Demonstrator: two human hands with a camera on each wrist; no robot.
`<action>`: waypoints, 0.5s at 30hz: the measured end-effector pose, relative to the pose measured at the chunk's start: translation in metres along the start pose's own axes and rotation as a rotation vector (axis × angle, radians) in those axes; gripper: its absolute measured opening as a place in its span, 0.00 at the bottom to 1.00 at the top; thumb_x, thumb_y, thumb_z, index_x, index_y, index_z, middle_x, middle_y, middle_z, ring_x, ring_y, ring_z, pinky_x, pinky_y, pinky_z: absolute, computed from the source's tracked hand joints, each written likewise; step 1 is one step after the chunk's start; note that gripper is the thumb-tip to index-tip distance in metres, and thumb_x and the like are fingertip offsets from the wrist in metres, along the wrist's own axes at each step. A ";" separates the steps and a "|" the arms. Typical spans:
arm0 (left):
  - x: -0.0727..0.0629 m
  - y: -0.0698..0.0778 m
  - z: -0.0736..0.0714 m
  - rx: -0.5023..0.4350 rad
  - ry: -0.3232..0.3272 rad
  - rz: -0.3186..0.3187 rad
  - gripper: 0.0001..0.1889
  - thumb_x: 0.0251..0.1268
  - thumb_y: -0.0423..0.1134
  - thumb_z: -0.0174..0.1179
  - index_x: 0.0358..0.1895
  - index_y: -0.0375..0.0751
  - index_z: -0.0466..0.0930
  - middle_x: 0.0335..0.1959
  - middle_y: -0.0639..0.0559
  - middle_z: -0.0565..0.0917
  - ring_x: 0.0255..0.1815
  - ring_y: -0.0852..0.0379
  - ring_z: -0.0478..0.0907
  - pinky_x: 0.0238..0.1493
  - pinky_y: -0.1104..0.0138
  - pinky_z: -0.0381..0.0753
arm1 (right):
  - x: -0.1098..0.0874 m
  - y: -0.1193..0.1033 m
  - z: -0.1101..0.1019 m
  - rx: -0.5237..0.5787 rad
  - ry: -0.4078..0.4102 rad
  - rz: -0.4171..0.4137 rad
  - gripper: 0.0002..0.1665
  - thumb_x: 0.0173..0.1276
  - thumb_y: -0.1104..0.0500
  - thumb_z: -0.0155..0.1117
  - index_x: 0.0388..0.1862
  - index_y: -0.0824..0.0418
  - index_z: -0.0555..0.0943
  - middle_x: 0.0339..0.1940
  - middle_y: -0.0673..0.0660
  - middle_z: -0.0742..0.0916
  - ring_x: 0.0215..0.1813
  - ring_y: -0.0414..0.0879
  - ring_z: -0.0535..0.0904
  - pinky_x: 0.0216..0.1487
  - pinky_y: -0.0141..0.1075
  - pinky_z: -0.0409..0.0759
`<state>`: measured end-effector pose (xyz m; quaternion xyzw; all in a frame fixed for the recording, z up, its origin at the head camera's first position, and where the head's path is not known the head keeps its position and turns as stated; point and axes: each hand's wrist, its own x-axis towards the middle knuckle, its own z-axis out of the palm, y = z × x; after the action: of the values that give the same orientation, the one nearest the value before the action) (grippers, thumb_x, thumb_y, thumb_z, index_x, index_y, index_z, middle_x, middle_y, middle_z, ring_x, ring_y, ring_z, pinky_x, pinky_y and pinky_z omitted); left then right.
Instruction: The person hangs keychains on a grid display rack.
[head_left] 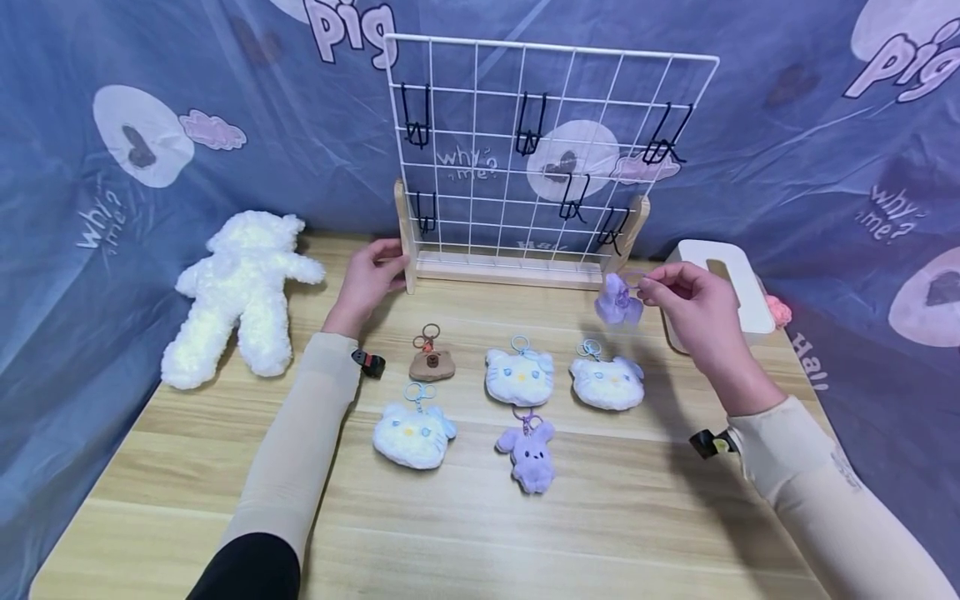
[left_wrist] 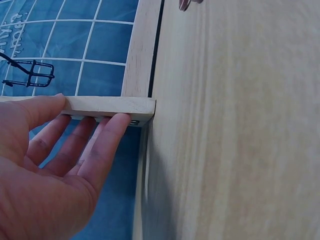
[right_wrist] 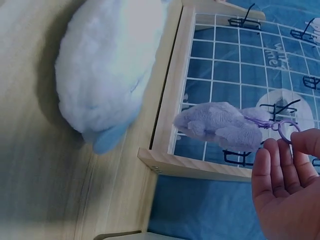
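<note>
My left hand (head_left: 366, 285) grips the left wooden upright (left_wrist: 110, 104) of a white wire grid rack (head_left: 517, 271), thumb on one face and fingers on the other. Between thumb and fingertips, my right hand (head_left: 693, 310) pinches the purple ring (right_wrist: 287, 131) of a purple plush keychain (head_left: 618, 302). That plush dangles in front of the rack's lower right part. Black hooks (head_left: 529, 125) with nothing on them are fixed to the grid. On the table before the rack lie a brown plush keychain (head_left: 432, 364), several white cat-face plush keychains (head_left: 519, 377) and another purple plush keychain (head_left: 533, 460).
A fluffy white headless-looking plush toy (head_left: 243, 292) lies at the table's left. Behind my right hand stands a white box (head_left: 750, 292) with a slot, and a pink item (head_left: 778, 311) shows beside it. Blue printed cloth (head_left: 300, 167) hangs behind the table.
</note>
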<state>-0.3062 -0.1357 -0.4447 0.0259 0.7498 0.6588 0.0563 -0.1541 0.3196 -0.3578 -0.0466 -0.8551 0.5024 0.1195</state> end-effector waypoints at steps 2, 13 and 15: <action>0.000 0.000 0.000 0.002 0.000 -0.002 0.25 0.86 0.31 0.62 0.80 0.33 0.74 0.77 0.32 0.79 0.68 0.40 0.84 0.66 0.55 0.96 | 0.005 0.000 0.001 0.017 -0.001 -0.010 0.06 0.82 0.61 0.71 0.49 0.63 0.85 0.32 0.33 0.89 0.37 0.29 0.88 0.41 0.16 0.87; -0.001 0.001 -0.001 0.001 -0.005 0.003 0.25 0.86 0.31 0.62 0.79 0.32 0.75 0.76 0.31 0.80 0.68 0.37 0.84 0.67 0.53 0.95 | 0.020 -0.001 0.007 0.074 -0.010 -0.034 0.07 0.83 0.63 0.70 0.50 0.69 0.85 0.33 0.35 0.90 0.37 0.29 0.89 0.44 0.18 0.91; -0.001 0.001 -0.001 0.005 -0.005 0.004 0.25 0.86 0.31 0.62 0.79 0.33 0.75 0.76 0.32 0.80 0.68 0.37 0.84 0.67 0.53 0.96 | 0.023 0.000 0.008 0.085 -0.014 -0.034 0.07 0.83 0.64 0.69 0.50 0.69 0.85 0.34 0.35 0.91 0.37 0.29 0.89 0.44 0.18 0.91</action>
<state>-0.3053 -0.1367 -0.4434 0.0291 0.7511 0.6571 0.0569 -0.1788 0.3172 -0.3576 -0.0236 -0.8344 0.5365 0.1241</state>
